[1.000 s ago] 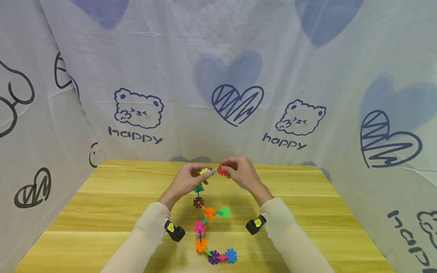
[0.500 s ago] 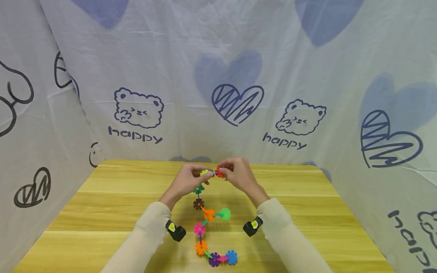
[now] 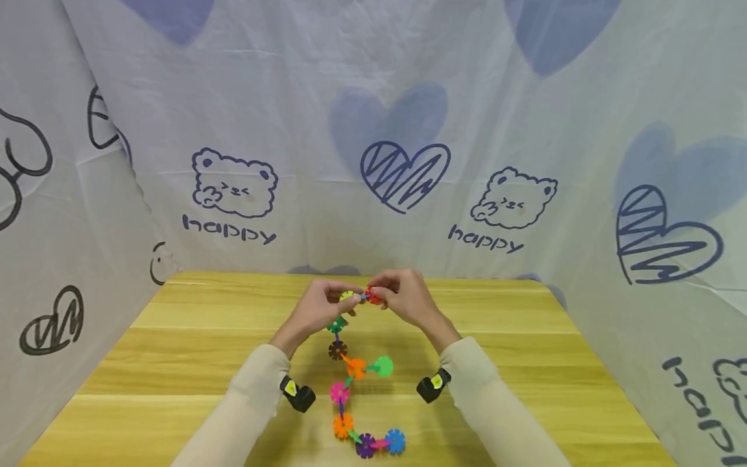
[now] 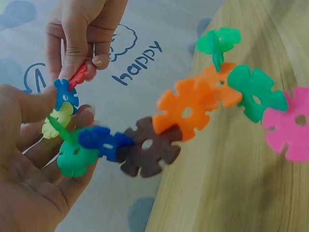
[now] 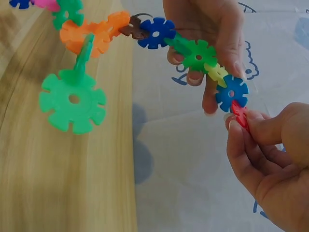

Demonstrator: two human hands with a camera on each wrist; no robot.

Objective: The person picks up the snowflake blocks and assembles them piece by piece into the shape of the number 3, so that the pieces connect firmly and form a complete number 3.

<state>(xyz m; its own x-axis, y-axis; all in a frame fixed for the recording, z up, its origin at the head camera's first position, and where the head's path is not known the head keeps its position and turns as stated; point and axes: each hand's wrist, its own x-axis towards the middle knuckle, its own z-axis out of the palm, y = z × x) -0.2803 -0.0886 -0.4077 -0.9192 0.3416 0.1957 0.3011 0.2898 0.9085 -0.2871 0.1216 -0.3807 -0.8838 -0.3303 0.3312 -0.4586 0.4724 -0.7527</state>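
Observation:
A chain of notched plastic snowflake discs runs from the hands back toward the person. My left hand (image 3: 315,306) pinches its far end at a blue snowflake disc (image 5: 231,93), next to a yellow disc (image 4: 58,120). Opposite it, the thumb and fingers of my right hand (image 3: 406,297) pinch a red snowflake disc (image 5: 239,114). The red disc's edge meets the blue disc's rim, set crosswise to it. Beyond the yellow one come a green disc (image 4: 77,152), a dark blue disc (image 4: 106,142) and a brown disc (image 4: 149,146).
Further along the chain are an orange disc (image 3: 356,368) with a light green side branch (image 3: 383,366), a pink disc (image 3: 340,392) and a blue end disc (image 3: 395,441). The wooden table (image 3: 496,363) lies below. A printed cloth (image 3: 315,194) hangs behind it.
My right hand has brought the red disc slightly left, closer to the left hand's blue disc. The left hand stays nearly in place, and the chain shifts slightly.

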